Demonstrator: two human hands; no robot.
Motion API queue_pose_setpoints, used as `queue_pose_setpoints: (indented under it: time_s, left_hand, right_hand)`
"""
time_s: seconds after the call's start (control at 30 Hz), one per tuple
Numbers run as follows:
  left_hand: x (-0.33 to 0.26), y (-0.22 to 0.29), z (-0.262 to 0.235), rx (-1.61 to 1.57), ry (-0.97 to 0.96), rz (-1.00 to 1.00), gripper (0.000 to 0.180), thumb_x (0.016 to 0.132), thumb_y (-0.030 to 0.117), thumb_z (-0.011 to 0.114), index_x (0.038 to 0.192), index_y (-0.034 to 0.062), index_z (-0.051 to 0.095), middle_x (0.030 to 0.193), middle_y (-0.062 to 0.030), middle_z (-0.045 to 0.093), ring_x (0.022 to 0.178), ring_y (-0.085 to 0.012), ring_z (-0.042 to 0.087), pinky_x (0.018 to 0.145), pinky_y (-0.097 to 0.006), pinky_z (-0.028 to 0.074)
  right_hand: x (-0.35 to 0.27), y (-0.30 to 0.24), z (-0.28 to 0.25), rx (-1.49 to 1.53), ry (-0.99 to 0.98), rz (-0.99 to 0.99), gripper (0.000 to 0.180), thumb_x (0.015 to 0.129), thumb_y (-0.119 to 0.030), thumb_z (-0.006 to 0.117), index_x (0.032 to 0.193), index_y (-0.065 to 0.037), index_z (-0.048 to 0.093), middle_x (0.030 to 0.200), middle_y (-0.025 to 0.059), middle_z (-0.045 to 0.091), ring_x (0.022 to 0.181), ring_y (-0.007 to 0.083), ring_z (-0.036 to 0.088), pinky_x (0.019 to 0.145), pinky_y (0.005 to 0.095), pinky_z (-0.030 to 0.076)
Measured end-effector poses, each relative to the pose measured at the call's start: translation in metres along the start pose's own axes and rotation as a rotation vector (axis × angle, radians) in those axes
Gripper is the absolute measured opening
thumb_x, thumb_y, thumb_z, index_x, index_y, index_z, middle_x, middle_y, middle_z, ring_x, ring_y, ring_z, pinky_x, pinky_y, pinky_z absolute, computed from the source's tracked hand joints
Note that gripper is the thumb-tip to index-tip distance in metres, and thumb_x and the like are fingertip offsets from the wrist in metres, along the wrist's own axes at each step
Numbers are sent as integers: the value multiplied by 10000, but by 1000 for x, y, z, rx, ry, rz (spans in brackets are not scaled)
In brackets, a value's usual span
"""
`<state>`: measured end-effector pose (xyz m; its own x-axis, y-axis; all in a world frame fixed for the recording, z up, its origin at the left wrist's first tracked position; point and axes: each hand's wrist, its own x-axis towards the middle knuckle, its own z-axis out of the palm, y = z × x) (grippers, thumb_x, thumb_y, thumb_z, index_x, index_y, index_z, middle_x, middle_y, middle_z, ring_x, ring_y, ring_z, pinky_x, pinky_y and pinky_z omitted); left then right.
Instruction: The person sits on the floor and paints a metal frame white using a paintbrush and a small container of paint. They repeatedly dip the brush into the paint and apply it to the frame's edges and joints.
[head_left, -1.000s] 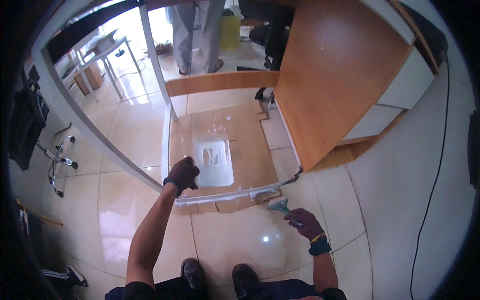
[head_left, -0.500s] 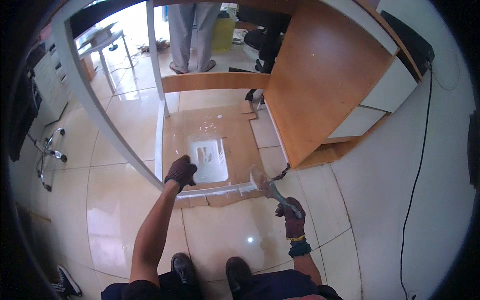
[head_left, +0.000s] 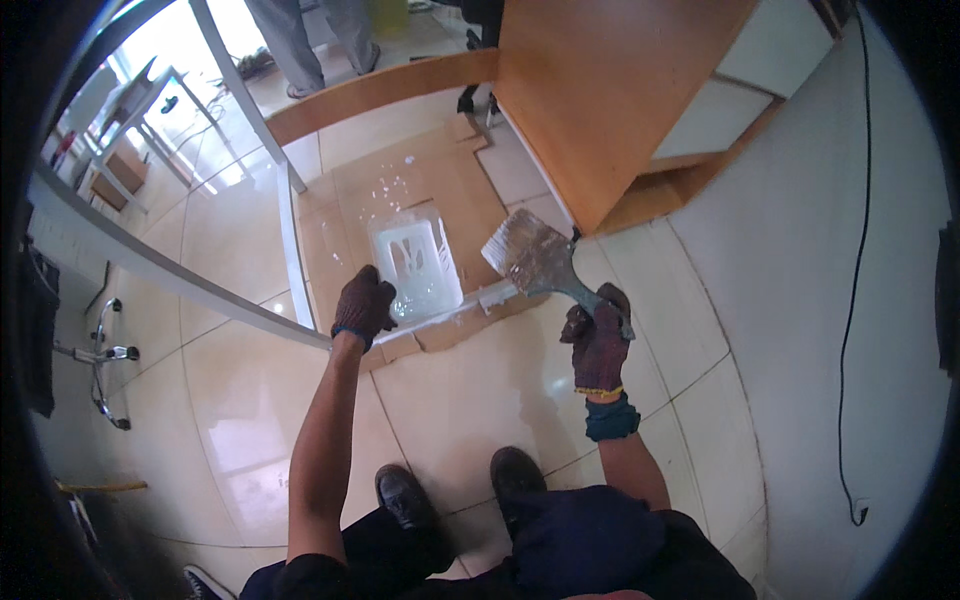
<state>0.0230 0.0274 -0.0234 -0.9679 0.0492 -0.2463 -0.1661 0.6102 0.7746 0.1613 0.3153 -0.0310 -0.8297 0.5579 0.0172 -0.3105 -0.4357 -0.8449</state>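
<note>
Gripping the handle of a wide paintbrush (head_left: 530, 252) in the gloved right hand (head_left: 600, 345), fingers clamped round it, bristles aimed at eleven o'clock and seemingly raised off the floor; holding the gloved left hand (head_left: 363, 305) well apart, at nine o'clock from the right, with fingers curled beside the near left corner of the tray (head_left: 450, 265); cannot tell whether clamped on the tray, on the bar (head_left: 470, 312) or on nothing; showing whitish liquid in the tray, set on the cardboard (head_left: 340, 205) at ten o'clock from the right hand.

Could drip onto the bare tiles (head_left: 470, 385) at six o'clock from the brush, through too wet a load or a swing past the cardboard's ragged near edge; could smear the cabinet (head_left: 610, 90), just beyond the bristles at one o'clock, through a careless turn of the wrist; could tip or slop the tray through a knock from the left knuckles; could spoil the glove through contact with the white smears on the bar.

Around the tray, note white drops (head_left: 392, 187) at twelve o'clock; farther off at twelve, a wooden crossbar (head_left: 380, 95), closing off the far side; at nine, a slanting white leg (head_left: 170, 260), limiting leftward reach; at eleven, beyond the crossbar, another person's legs (head_left: 290, 40); at three, a black cable (head_left: 862, 250) along the wall; at six, dark shoes (head_left: 400, 495), close to any spill.
</note>
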Motion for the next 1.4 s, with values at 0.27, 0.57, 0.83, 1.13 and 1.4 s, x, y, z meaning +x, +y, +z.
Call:
queue_pose_setpoints:
  time_s: [0.27, 0.57, 0.83, 1.13, 1.4]
  left_hand:
    - [-2, 9, 5, -83, -24, 10, 176, 801, 126, 511, 870, -35, 494, 669, -195, 598, 523, -284, 637, 478, -376, 508]
    - [-1, 24, 7, 91, -28, 64, 190, 849, 173, 498, 834, -15, 478, 636, -185, 571, 513, -292, 625, 508, -393, 506]
    - [-5, 28, 6, 228, 77, 223, 217, 840, 214, 497, 827, -1, 471, 627, -216, 575, 533, -331, 617, 532, -414, 488]
    - [-5, 26, 15, 348, 196, 341, 203, 842, 210, 496, 841, 7, 483, 640, -220, 576, 589, -363, 619, 564, -439, 483]
    - [0, 27, 10, 360, 210, 338, 196, 844, 196, 497, 846, 1, 480, 641, -218, 576, 580, -343, 630, 559, -426, 492]
  right_hand:
    - [2, -12, 0, -142, -116, -52, 289, 884, -207, 568, 1121, -52, 509, 733, 98, 593, 558, 154, 566, 478, 280, 484]
    - [10, -21, 12, -336, -333, -113, 294, 877, -215, 589, 1090, -14, 555, 804, 109, 618, 636, 167, 587, 532, 274, 492]
    - [10, -9, 13, -481, -585, 1, 298, 869, -160, 612, 1114, 2, 563, 941, 112, 630, 757, 159, 616, 654, 286, 524]
    - [20, -10, 33, -627, -630, 36, 221, 863, -36, 590, 1083, -43, 612, 1011, 68, 633, 765, 110, 606, 645, 244, 507]
    - [25, -6, 38, -626, -605, 52, 222, 875, -91, 591, 1090, -39, 602, 990, 67, 639, 740, 122, 612, 617, 252, 516]
